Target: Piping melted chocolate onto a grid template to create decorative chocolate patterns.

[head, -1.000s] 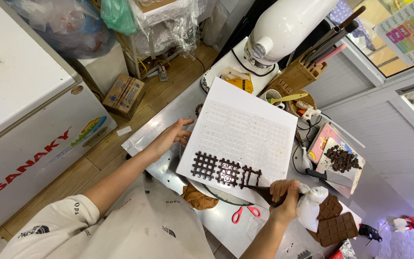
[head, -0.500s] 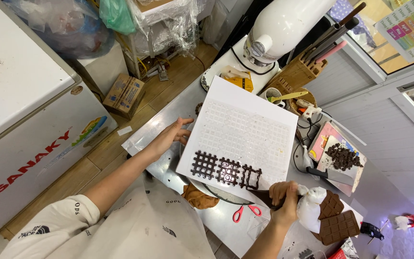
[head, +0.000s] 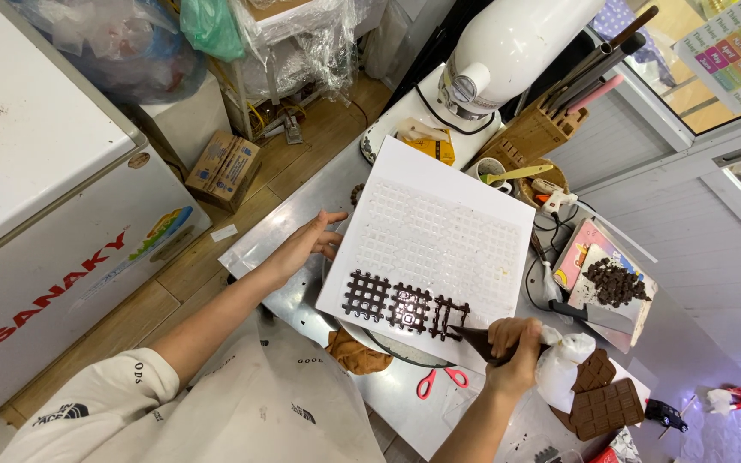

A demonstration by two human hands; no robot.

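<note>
Head camera looks steeply down, fairly high.

Piping bag [head: 508, 345] mostly hidden in right hand [head: 515, 351], turntable [head: 405, 350] covered by white sheet [head: 435, 244], mixer [head: 516, 43] top cut off at far edge, red scissors [head: 436, 379] blades under turntable.

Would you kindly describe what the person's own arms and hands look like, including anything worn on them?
Both hands, the left hand and the right hand, are bare, with no gloves, rings or watch that I can see. The forearms are uncovered too. A short cream sleeve with small dark lettering covers the left upper arm; the right upper arm is out of view.
</note>
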